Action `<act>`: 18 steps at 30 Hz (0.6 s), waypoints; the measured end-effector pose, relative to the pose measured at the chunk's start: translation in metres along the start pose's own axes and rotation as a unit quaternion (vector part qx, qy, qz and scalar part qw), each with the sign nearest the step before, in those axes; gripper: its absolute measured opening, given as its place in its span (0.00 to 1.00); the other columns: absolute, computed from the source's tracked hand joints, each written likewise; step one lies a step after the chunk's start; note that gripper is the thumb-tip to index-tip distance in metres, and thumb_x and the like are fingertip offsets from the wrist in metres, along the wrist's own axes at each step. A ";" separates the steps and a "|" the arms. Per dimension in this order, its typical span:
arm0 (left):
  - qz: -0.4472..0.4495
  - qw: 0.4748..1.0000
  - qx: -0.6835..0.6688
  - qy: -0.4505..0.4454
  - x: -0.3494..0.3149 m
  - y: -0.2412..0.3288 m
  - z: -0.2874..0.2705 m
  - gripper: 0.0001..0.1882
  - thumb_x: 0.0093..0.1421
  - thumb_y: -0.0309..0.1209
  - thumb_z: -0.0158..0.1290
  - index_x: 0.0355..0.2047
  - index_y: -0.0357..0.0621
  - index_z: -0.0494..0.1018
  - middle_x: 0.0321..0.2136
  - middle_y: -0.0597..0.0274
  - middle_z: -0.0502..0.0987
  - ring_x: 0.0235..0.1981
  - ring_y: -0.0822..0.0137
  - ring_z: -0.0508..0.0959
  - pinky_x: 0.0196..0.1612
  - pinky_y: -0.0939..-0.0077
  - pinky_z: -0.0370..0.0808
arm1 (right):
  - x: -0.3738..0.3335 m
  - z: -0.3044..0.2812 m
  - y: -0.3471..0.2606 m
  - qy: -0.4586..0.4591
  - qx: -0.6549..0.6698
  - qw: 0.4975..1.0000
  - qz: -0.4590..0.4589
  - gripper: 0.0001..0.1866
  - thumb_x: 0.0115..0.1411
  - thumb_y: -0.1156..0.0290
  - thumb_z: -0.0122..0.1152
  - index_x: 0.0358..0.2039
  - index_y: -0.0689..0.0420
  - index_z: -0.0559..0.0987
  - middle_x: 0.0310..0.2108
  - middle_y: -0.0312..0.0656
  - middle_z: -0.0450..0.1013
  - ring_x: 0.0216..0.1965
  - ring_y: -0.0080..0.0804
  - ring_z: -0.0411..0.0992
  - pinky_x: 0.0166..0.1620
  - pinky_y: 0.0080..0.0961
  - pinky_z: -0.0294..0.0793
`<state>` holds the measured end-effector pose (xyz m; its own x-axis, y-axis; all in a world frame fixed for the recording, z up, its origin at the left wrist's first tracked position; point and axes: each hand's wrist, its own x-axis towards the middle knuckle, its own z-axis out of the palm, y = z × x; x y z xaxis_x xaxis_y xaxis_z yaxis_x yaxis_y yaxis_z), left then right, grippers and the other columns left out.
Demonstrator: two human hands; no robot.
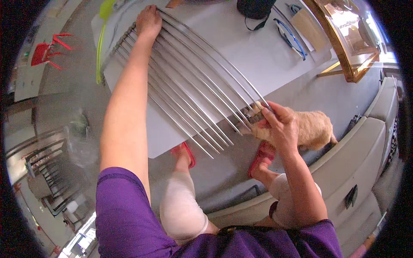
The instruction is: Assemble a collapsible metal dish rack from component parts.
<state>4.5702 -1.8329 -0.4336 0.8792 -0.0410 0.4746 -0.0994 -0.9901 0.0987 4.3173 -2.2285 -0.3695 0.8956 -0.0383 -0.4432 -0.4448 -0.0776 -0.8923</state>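
A rack of several long, thin metal rods [201,81] slants across the white table [163,137], its near ends jutting past the table edge. At its far left end, a ridged crosspiece links the rods, and my left hand [149,23] is closed over the rack there. Nearer to me, my right hand [282,124] pinches the end of the rightmost rod, just off the table's edge. A short dark coiled part shows beside those fingers. Several rod ends to the left of it hang free.
A ginger furry animal [314,129] stands on the floor behind my right hand, close to my red slipper [261,157]. On the table are a black pouch [254,7], a blue curved object [292,38] and a lime-green long-handled thing [100,47]. A sofa [344,146] lies right.
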 end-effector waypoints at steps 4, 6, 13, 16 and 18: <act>0.006 0.999 -0.053 0.002 0.000 -0.031 0.015 0.18 0.56 0.30 0.42 0.47 0.41 0.67 0.45 0.49 0.70 0.46 0.47 0.70 0.49 0.57 0.67 | 0.000 0.004 0.000 -0.006 -0.023 1.000 0.000 0.14 0.57 0.71 0.56 0.42 0.65 0.75 0.25 0.37 0.73 0.22 0.19 0.70 0.24 0.14 0.69; 0.010 1.000 -0.022 -0.012 0.007 -0.043 0.019 0.18 0.56 0.31 0.43 0.47 0.42 0.67 0.46 0.49 0.70 0.47 0.47 0.69 0.49 0.57 0.67 | 0.000 0.005 -0.002 -0.010 -0.031 0.999 0.001 0.14 0.57 0.71 0.56 0.43 0.64 0.75 0.25 0.36 0.73 0.22 0.19 0.70 0.24 0.14 0.69; -0.059 0.996 0.018 -0.058 0.001 -0.014 0.028 0.20 0.59 0.36 0.41 0.49 0.42 0.66 0.48 0.50 0.69 0.50 0.48 0.68 0.53 0.59 0.65 | 0.004 -0.002 0.001 -0.011 -0.060 0.998 -0.006 0.14 0.58 0.69 0.55 0.42 0.64 0.76 0.23 0.35 0.73 0.22 0.18 0.68 0.23 0.16 0.68; 0.004 1.000 0.029 -0.011 0.004 -0.044 0.020 0.21 0.60 0.37 0.38 0.50 0.40 0.65 0.49 0.49 0.68 0.51 0.48 0.67 0.54 0.58 0.63 | 0.005 0.001 -0.001 -0.050 -0.073 0.996 -0.034 0.14 0.58 0.68 0.55 0.41 0.64 0.75 0.24 0.35 0.72 0.22 0.19 0.68 0.24 0.16 0.67; 0.016 0.999 0.023 -0.022 0.009 -0.051 0.021 0.21 0.61 0.38 0.38 0.51 0.40 0.64 0.50 0.48 0.67 0.51 0.48 0.66 0.55 0.58 0.62 | 0.005 0.001 -0.003 -0.050 -0.053 0.997 -0.017 0.15 0.58 0.68 0.55 0.42 0.64 0.74 0.25 0.35 0.71 0.22 0.19 0.67 0.25 0.16 0.67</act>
<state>4.5933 -1.7853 -0.4528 0.8954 -0.0774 0.4384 -0.1071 -0.9933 0.0435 4.3232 -2.2270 -0.3687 0.9028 0.0661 -0.4249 -0.4077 -0.1826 -0.8947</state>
